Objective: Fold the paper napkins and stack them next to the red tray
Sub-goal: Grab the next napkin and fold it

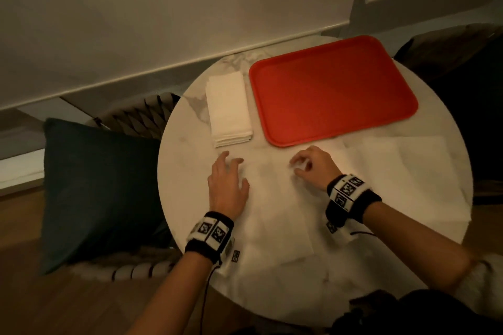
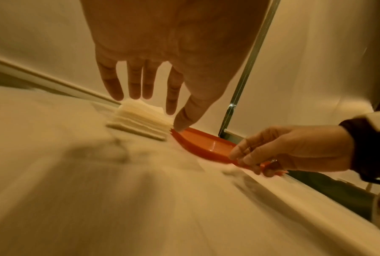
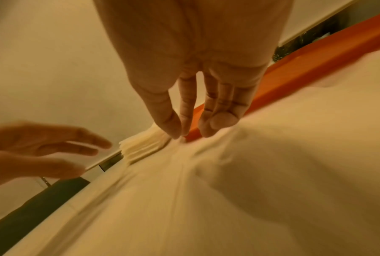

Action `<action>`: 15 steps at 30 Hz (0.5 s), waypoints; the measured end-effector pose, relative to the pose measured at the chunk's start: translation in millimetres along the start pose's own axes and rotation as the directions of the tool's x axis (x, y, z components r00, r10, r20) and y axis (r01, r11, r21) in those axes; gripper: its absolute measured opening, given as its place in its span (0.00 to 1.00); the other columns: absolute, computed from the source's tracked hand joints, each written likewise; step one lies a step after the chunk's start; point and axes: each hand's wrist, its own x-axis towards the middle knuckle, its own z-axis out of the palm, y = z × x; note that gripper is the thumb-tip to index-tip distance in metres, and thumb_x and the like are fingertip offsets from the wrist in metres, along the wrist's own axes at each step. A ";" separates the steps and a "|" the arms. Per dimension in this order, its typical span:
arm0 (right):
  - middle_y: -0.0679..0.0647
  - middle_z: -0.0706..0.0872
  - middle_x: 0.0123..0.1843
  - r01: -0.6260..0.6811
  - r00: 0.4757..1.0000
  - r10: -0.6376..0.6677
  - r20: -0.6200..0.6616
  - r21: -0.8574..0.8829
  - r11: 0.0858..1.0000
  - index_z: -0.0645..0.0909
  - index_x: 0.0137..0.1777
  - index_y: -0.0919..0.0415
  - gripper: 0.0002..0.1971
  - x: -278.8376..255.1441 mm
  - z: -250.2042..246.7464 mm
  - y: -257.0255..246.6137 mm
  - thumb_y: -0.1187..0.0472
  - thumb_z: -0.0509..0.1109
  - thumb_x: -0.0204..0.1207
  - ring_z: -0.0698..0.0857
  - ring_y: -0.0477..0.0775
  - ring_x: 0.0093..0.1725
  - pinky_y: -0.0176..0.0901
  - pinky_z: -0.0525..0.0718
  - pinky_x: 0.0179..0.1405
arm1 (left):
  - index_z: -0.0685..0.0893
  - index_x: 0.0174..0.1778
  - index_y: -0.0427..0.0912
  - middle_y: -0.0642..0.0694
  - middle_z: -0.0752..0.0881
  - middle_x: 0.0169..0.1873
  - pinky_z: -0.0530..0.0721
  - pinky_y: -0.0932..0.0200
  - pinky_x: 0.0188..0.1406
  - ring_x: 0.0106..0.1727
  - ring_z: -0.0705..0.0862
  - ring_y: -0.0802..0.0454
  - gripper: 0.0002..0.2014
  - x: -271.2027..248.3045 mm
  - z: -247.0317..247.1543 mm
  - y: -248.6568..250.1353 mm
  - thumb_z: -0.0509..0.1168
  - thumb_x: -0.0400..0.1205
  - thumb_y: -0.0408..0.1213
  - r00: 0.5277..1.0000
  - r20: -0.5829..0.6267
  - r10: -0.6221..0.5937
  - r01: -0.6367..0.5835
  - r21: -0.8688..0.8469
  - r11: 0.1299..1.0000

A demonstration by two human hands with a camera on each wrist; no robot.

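A stack of folded white napkins (image 1: 228,109) (image 2: 141,119) (image 3: 141,147) lies just left of the red tray (image 1: 332,90) (image 2: 206,145) (image 3: 305,60). An unfolded napkin (image 1: 275,204) (image 3: 206,190) is spread in front of me. My left hand (image 1: 231,168) (image 2: 154,86) is over its far left part with straight, spread fingers, holding nothing. My right hand (image 1: 299,166) (image 3: 182,133) has thumb and forefinger pinched on the napkin's far edge beside the tray's near rim, and the paper is wrinkled there.
More unfolded napkins (image 1: 402,171) overlap on the right of the round marble table (image 1: 185,160). A woven chair with a dark blue cushion (image 1: 100,187) stands at the left. A dark seat (image 1: 462,62) is behind the tray. The wall is close behind.
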 end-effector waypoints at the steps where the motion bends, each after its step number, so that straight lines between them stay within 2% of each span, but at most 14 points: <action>1: 0.52 0.79 0.49 -0.024 1.000 0.025 0.019 -0.011 1.000 0.86 0.50 0.52 0.09 -14.2 -0.1 10.6 0.62 0.75 0.71 0.82 0.50 0.40 0.44 0.82 0.49 | 0.76 0.71 0.45 0.42 0.66 0.78 0.68 0.45 0.72 0.78 0.64 0.43 0.23 -21.8 7.9 4.7 0.68 0.79 0.37 1.000 0.019 0.007 -0.007 -0.025 1.000; 3: 0.50 0.79 0.50 -0.044 0.999 0.045 0.028 -0.027 0.999 0.86 0.50 0.51 0.08 -41.0 -0.8 29.5 0.61 0.74 0.71 0.81 0.49 0.43 0.45 0.82 0.50 | 0.76 0.72 0.45 0.43 0.67 0.79 0.65 0.50 0.74 0.80 0.65 0.45 0.22 -64.5 27.1 15.5 0.67 0.81 0.39 0.997 0.069 0.040 -0.036 -0.066 0.997; 6: 0.49 0.78 0.51 -0.026 1.000 0.025 -0.015 -0.053 0.998 0.85 0.51 0.52 0.09 -76.3 -5.3 52.6 0.61 0.73 0.72 0.80 0.51 0.52 0.40 0.77 0.53 | 0.70 0.78 0.45 0.45 0.61 0.83 0.62 0.49 0.80 0.84 0.59 0.49 0.27 -114.7 60.8 36.0 0.62 0.83 0.50 0.985 0.162 0.066 -0.061 -0.038 0.997; 8: 0.49 0.77 0.56 -0.016 0.999 0.011 -0.044 -0.123 0.992 0.85 0.55 0.52 0.12 -94.1 -6.7 64.4 0.61 0.73 0.72 0.77 0.51 0.59 0.39 0.74 0.58 | 0.59 0.84 0.45 0.47 0.51 0.85 0.55 0.50 0.84 0.86 0.50 0.50 0.37 -134.3 81.4 46.9 0.57 0.83 0.61 0.976 0.214 0.047 -0.055 0.035 0.998; 10: 0.52 0.76 0.69 -0.015 0.999 0.008 -0.032 -0.196 0.981 0.81 0.64 0.52 0.19 -107.7 -4.7 73.1 0.60 0.72 0.72 0.73 0.54 0.69 0.45 0.73 0.68 | 0.44 0.86 0.46 0.51 0.37 0.85 0.43 0.50 0.83 0.85 0.38 0.52 0.47 -145.4 96.7 52.5 0.50 0.79 0.72 0.969 0.249 -0.001 -0.029 0.114 0.993; 11: 0.52 0.72 0.75 -0.015 1.000 0.013 -0.008 -0.233 0.972 0.78 0.69 0.52 0.23 -113.4 -3.2 75.9 0.58 0.71 0.72 0.69 0.54 0.74 0.47 0.71 0.72 | 0.38 0.85 0.47 0.51 0.32 0.83 0.39 0.49 0.83 0.84 0.33 0.53 0.49 -147.5 101.9 53.5 0.47 0.78 0.75 0.965 0.261 -0.017 -0.023 0.149 0.989; 13: 0.50 0.63 0.82 -0.005 0.999 0.016 0.034 -0.310 0.951 0.71 0.75 0.49 0.27 -121.0 -1.1 79.5 0.55 0.68 0.75 0.61 0.52 0.80 0.48 0.65 0.76 | 0.31 0.84 0.47 0.52 0.27 0.82 0.35 0.47 0.83 0.83 0.28 0.52 0.50 -147.5 107.4 54.7 0.42 0.77 0.76 0.962 0.271 -0.030 -0.031 0.217 0.976; 15: 0.49 0.58 0.84 0.010 0.999 0.004 0.040 -0.345 0.939 0.67 0.78 0.48 0.28 -125.4 -1.9 80.1 0.54 0.66 0.77 0.58 0.50 0.82 0.48 0.63 0.76 | 0.30 0.83 0.46 0.51 0.26 0.81 0.34 0.47 0.83 0.83 0.28 0.51 0.47 -145.9 108.5 56.7 0.38 0.78 0.73 0.959 0.282 -0.029 -0.044 0.248 0.968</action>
